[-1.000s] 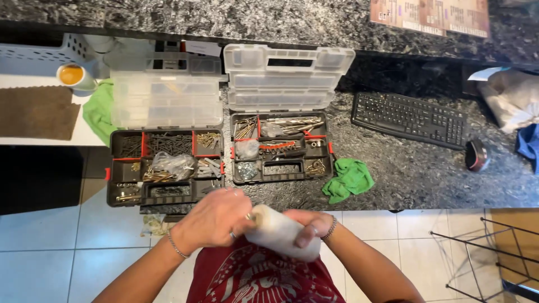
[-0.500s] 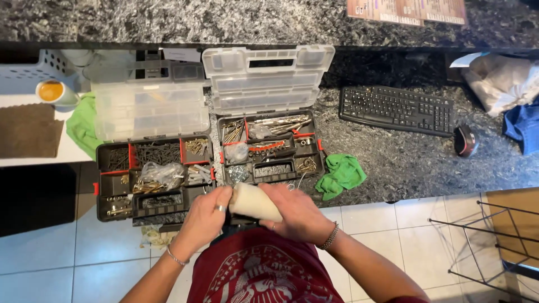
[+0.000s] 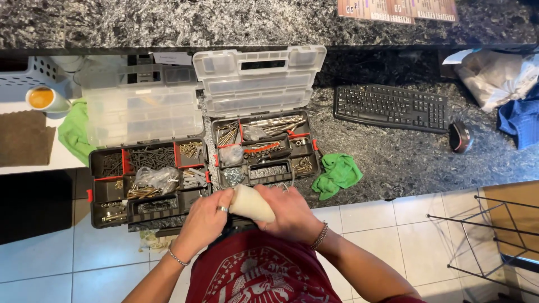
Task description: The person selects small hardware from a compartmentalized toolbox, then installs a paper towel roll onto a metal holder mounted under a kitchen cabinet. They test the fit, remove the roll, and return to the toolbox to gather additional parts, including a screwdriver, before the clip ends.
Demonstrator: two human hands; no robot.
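Note:
Both hands hold a cream-coloured roll-shaped object (image 3: 251, 202) just in front of my chest, at the counter's front edge. My left hand (image 3: 203, 222), with a ring and a thin bracelet, grips its left end. From the right, my right hand (image 3: 289, 214), wearing a bead bracelet, wraps around it. Directly beyond the hands stand two open black organizer cases with clear lids: a larger left case (image 3: 147, 180) full of screws and small bags, and a smaller right case (image 3: 265, 150) with drill bits and screws.
A green cloth (image 3: 337, 174) lies right of the smaller case. A black keyboard (image 3: 391, 108) and mouse (image 3: 460, 137) sit further right on the dark granite counter (image 3: 404, 163). A cup (image 3: 44, 99) and second green cloth (image 3: 74, 132) are at the left. A wire rack (image 3: 488, 235) stands on the tiled floor.
The hands and the cream object have shifted slightly forward toward the cases. The view has moved a little, so the cases sit further right in frame.

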